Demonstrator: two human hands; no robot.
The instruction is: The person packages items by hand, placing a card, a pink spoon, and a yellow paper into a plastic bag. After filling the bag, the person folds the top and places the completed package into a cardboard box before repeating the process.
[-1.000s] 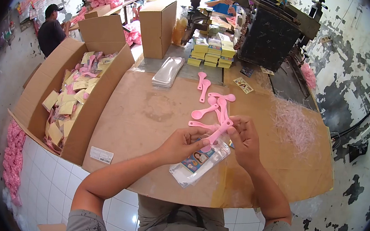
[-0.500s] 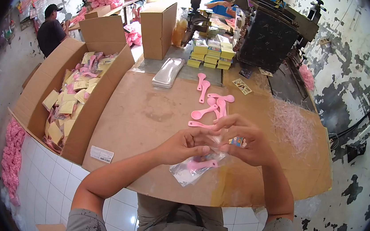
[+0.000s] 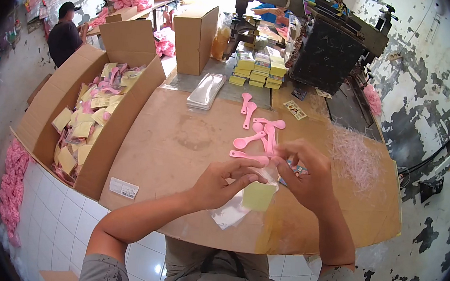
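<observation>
A clear plastic bag (image 3: 227, 215) lies at the front of the cardboard-covered table, with a blurred yellow-green card (image 3: 259, 197) at it; whether the card is inside is unclear. My left hand (image 3: 226, 181) is at the bag's left, thumb and fingers apart, its fingertips over the bag's upper end. At the right my right hand (image 3: 308, 173) hovers with fingers spread from the thumb, close to the plastic. Beyond my fingertips lies a pink measuring spoon (image 3: 242, 155), near several more pink spoons (image 3: 247, 141). A small printed card (image 3: 299, 170) is partly hidden behind my right hand.
A large open carton (image 3: 124, 122) of filled bags stands at the left. Flat clear bags (image 3: 206, 91) and stacked yellow card packs (image 3: 259, 70) lie farther back. Shredded filler (image 3: 356, 153) is at the right, below a dark machine (image 3: 326, 50). Another person (image 3: 63, 35) works back left.
The pink spoon seen in the bag is hidden now, and the yellow-green card has come into view there. My fingers have spread, and my right hand has moved slightly right.
</observation>
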